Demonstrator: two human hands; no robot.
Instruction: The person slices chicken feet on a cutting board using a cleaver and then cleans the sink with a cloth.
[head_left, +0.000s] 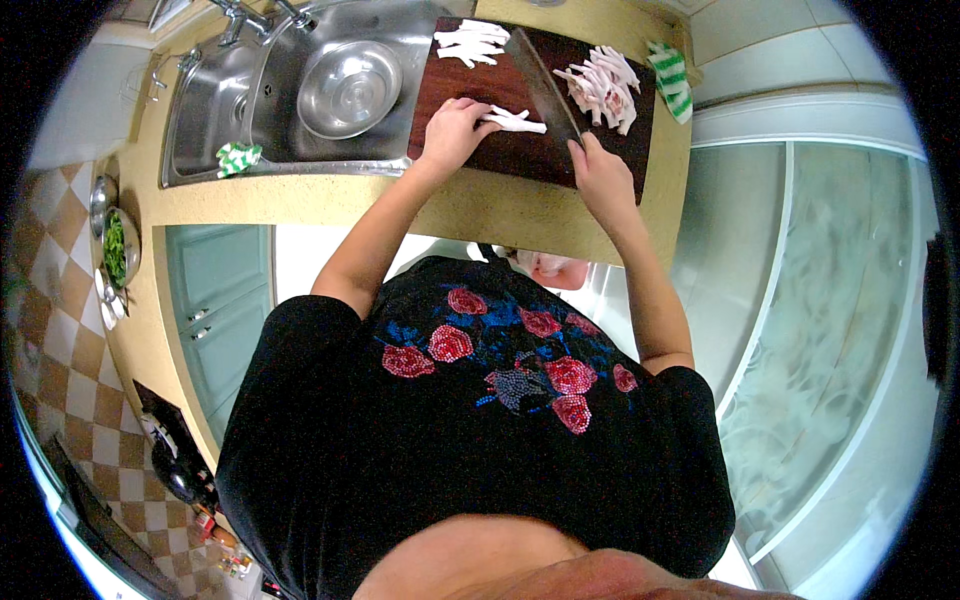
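My left hand (454, 132) grips the toe end of a single pale chicken foot (523, 124), which lies on a dark wooden cutting board (472, 88). In my right hand (602, 172) is the handle of a kitchen knife (543, 82). Its broad, dark blade slants away from me across the board, just to the right of that foot. A small group of chicken feet (472, 42) lies at the board's far left corner. Right of the blade sits a larger heap of chicken feet (601, 88), some with reddish patches.
Left of the board is a steel double sink (289, 142) holding a round metal bowl (350, 90), with faucets (244, 22) behind. Green-and-white striped cloths lie on the sink's front rim (238, 159) and the counter's right edge (670, 81). Leafy greens fill a bowl (116, 247) farther left.
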